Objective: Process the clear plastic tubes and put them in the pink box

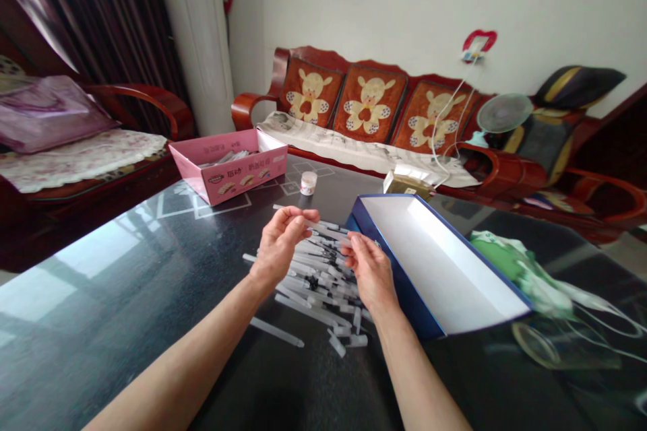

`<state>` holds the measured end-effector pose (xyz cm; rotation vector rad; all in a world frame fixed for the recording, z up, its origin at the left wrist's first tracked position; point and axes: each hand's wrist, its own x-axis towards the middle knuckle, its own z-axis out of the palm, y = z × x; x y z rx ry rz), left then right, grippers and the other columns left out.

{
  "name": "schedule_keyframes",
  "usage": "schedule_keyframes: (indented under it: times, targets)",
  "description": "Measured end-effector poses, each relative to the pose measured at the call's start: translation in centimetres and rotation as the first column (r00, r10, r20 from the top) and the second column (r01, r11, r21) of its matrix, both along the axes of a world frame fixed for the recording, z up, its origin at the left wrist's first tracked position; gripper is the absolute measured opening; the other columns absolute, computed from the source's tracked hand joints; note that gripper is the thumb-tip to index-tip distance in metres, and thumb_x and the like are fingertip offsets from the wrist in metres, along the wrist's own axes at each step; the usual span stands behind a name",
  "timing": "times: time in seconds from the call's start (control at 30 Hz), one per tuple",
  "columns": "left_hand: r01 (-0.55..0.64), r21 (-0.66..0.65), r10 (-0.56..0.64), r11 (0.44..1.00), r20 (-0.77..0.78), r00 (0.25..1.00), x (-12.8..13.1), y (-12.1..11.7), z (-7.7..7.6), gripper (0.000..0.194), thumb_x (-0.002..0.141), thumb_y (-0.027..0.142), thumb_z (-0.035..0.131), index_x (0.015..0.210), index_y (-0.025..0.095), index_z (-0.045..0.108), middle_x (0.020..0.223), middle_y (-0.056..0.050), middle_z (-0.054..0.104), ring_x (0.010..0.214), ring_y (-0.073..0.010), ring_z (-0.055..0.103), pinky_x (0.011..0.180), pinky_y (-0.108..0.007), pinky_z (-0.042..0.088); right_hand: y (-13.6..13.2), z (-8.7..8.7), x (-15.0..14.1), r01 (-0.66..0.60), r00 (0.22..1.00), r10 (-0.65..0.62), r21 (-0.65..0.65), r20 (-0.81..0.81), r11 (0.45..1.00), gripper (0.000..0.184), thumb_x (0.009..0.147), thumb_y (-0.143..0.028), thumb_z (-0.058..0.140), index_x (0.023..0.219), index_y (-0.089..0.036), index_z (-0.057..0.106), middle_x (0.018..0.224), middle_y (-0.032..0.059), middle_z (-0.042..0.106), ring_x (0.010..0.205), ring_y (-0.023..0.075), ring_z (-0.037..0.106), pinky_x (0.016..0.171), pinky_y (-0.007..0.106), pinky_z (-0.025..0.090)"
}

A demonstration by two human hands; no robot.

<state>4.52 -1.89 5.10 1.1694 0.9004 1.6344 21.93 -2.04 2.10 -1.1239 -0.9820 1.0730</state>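
Both of my hands hover over a pile of clear plastic tubes (313, 289) scattered on a dark glossy table (151, 296). My left hand (280, 244) pinches one end of a thin clear tube (323, 227) with curled fingers. My right hand (368, 267) pinches the other end of that same tube, fingers closed. The tube lies roughly level between the two hands, just above the pile. Several loose tubes and short caps (348, 337) lie at the near edge of the pile.
A blue box with a white inside (455, 262) lies open right of the pile. A pink carton (227, 165) stands at the back left, a small white jar (308, 182) behind the pile, a tan box (407, 183) further right. Green and clear plastic items (530, 276) lie at far right. Wooden sofas ring the table.
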Motion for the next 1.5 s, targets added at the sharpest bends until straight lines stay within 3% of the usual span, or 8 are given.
schedule_keyframes:
  times: [0.07, 0.2, 0.33, 0.5, 0.9, 1.13, 1.27, 1.5]
  targets:
    - [-0.096, 0.127, 0.133, 0.987, -0.327, 0.936, -0.5, 0.1, -0.5, 0.016, 0.086, 0.035, 0.054, 0.089, 0.019, 0.055, 0.092, -0.005, 0.072, 0.084, -0.0158, 0.066, 0.075, -0.03, 0.05, 0.1, 0.2, 0.1, 0.059, 0.996, -0.059, -0.001, -0.066, 0.998, 0.037, 0.069, -0.046, 0.073, 0.092, -0.018, 0.067, 0.081, 0.004, 0.072, 0.066, 0.0142, 0.066, 0.05, 0.021, 0.047]
    - [-0.007, 0.479, 0.443, 0.878, -0.807, 0.39, -1.0, -0.3, -0.3, 0.018, 0.089, 0.028, 0.05, 0.086, 0.02, 0.065, 0.087, -0.006, 0.07, 0.087, -0.0203, 0.062, 0.085, -0.038, 0.043, -0.1, 0.6, 0.3, 0.083, 0.995, -0.086, 0.063, 0.045, 0.995, 0.038, 0.068, -0.044, 0.074, 0.094, -0.018, 0.066, 0.08, 0.0028, 0.071, 0.068, 0.0151, 0.066, 0.054, 0.024, 0.05]
    - [0.177, 0.387, 0.364, 0.905, -0.919, 0.15, 0.1, -1.4, 0.2, 0.027, 0.095, 0.031, 0.042, 0.088, 0.018, 0.064, 0.075, -0.005, 0.066, 0.076, -0.0188, 0.062, 0.07, -0.03, 0.043, -0.7, 0.8, -0.2, -0.003, 0.972, -0.028, 0.132, 0.232, 0.991, 0.035, 0.072, -0.045, 0.07, 0.094, -0.018, 0.066, 0.077, 0.002, 0.07, 0.068, 0.0152, 0.064, 0.061, 0.027, 0.051]
    - [0.131, 0.131, 0.1, 0.983, -0.97, 0.22, 1.9, -2.3, -0.3, 0.027, 0.098, 0.032, 0.037, 0.088, 0.019, 0.059, 0.068, -0.002, 0.065, 0.06, -0.0159, 0.062, 0.051, -0.024, 0.035, -1.0, 0.7, -1.2, -0.065, 0.996, 0.057, 0.103, 0.073, 0.993, 0.035, 0.071, -0.043, 0.073, 0.095, -0.02, 0.065, 0.08, 0.0006, 0.069, 0.069, 0.0138, 0.062, 0.063, 0.026, 0.051]
    - [-0.072, 0.191, 0.202, 0.979, -0.958, 0.203, 3.3, -2.9, -1.9, 0.026, 0.096, 0.035, 0.043, 0.085, 0.018, 0.059, 0.075, -0.006, 0.069, 0.063, -0.0185, 0.066, 0.049, -0.023, 0.036, -1.9, 0.7, -3.8, 0.041, 0.965, -0.036, 0.014, -0.259, 0.999, 0.027, 0.073, -0.042, 0.072, 0.085, -0.018, 0.069, 0.088, 0.0042, 0.073, 0.076, 0.0159, 0.065, 0.07, 0.029, 0.052]
    - [0.151, -0.033, -0.123, 0.988, -0.76, 0.638, 2.9, -2.6, -1.2, 0.035, 0.094, 0.04, 0.041, 0.078, 0.016, 0.062, 0.054, 0.0, 0.059, 0.046, -0.01, 0.054, 0.048, -0.02, 0.036, -1.9, 1.5, -3.3, -0.001, 0.907, -0.009, -0.023, -0.42, 1.0, 0.03, 0.067, -0.042, 0.077, 0.084, -0.019, 0.068, 0.077, 0.0015, 0.073, 0.073, 0.0161, 0.068, 0.064, 0.027, 0.052]
    - [0.402, -0.386, -0.546, 0.83, -0.419, 0.726, 2.6, -2.3, -0.8, 0.049, 0.089, 0.058, 0.037, 0.071, 0.016, 0.056, 0.048, 0.004, 0.051, 0.034, -0.0067, 0.04, 0.038, -0.019, 0.032, -1.3, 2.6, -1.6, 0.021, 0.839, -0.024, -0.013, -0.543, 1.0, 0.03, 0.063, -0.039, 0.08, 0.083, -0.02, 0.067, 0.073, -0.0004, 0.072, 0.075, 0.0171, 0.069, 0.073, 0.033, 0.055]
    - [0.051, 0.188, 0.117, 0.981, -0.776, 0.619, 1.8, -1.5, -1.6, 0.029, 0.093, 0.034, 0.043, 0.081, 0.016, 0.062, 0.064, 0.0, 0.059, 0.059, -0.0102, 0.054, 0.059, -0.02, 0.04, -0.8, 2.8, -0.1, 0.007, 0.958, 0.003, 0.036, -0.288, 0.999, 0.036, 0.07, -0.041, 0.075, 0.099, -0.022, 0.066, 0.075, -0.0025, 0.066, 0.074, 0.013, 0.064, 0.063, 0.025, 0.053]
